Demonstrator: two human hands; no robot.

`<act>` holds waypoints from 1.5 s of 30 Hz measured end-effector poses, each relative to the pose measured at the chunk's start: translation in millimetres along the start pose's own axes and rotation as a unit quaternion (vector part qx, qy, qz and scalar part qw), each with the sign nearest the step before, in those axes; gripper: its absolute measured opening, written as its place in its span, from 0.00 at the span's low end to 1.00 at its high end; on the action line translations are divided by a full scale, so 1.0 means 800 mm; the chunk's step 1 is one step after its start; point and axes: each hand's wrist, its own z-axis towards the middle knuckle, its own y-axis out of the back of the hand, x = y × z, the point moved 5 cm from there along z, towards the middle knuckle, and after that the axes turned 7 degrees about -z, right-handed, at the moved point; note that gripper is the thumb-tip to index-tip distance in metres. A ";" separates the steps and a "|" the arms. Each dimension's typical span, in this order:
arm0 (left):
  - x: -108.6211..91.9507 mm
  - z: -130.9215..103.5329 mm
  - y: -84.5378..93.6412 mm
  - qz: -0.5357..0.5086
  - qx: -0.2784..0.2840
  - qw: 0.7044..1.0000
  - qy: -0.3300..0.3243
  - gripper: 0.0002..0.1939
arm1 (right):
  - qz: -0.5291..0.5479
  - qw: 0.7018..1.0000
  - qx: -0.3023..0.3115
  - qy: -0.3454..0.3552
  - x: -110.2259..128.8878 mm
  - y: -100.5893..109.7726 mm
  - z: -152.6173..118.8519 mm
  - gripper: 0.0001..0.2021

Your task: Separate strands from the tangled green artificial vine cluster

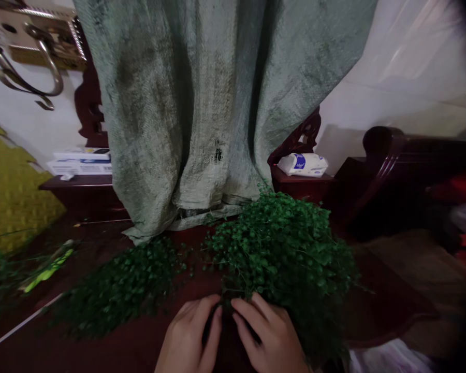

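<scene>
My left hand (192,331) and my right hand (267,331) meet at the near side of a dark red wooden table (140,342). Thumb and fingers of each are pinched together. A dark green sprig (226,304) shows dimly between the fingertips; its details are blurred. Just beyond my right hand rises a large heap of leafy greens (283,243) with small round leaves and thin stems. To the left of my left hand lies a smaller, longer heap of the same greens (120,287).
A grey-green woven sack (217,103) hangs down behind the heaps. On the left lie a bright green-handled tool (48,270), a thin white stick (23,324) and loose stems. Behind are white boxes (81,163) and a tissue pack (305,165). A plastic bag (390,357) is low on the right.
</scene>
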 end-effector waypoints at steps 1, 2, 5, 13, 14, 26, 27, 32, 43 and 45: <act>-0.002 0.000 0.000 -0.002 0.000 1.000 -0.004 0.11 | 0.001 1.000 0.001 0.008 0.001 0.000 0.000 0.16; -0.004 0.001 0.000 -0.004 0.001 1.000 -0.008 0.11 | 0.004 1.000 0.002 0.015 0.002 0.001 0.001 0.16; -0.011 0.003 0.000 -0.007 0.009 1.000 -0.028 0.12 | 0.013 0.999 0.006 0.028 0.003 0.004 0.003 0.17; -0.021 0.008 -0.001 -0.008 0.038 0.998 -0.054 0.15 | 0.034 0.999 0.027 0.002 0.004 0.003 0.002 0.14; -0.021 0.008 -0.002 -0.007 0.041 0.998 -0.054 0.15 | 0.031 0.999 0.028 0.000 0.003 0.003 0.002 0.15; -0.025 0.005 -0.011 0.002 0.078 0.996 -0.048 0.14 | 0.033 0.997 0.063 -0.012 0.005 -0.001 0.004 0.13; -0.024 0.004 -0.012 0.006 0.080 0.996 -0.047 0.14 | 0.027 0.997 0.070 -0.015 0.005 -0.002 0.004 0.13; -0.020 0.003 -0.016 0.016 0.073 0.996 -0.042 0.13 | 0.013 0.998 0.056 0.010 0.004 -0.007 0.003 0.10; -0.022 0.005 -0.006 0.035 0.032 0.998 -0.036 0.11 | -0.016 0.998 0.048 0.036 0.009 -0.004 0.003 0.17; -0.022 0.006 0.000 0.047 0.001 0.998 -0.038 0.09 | -0.030 0.999 0.027 0.036 0.008 -0.001 0.004 0.17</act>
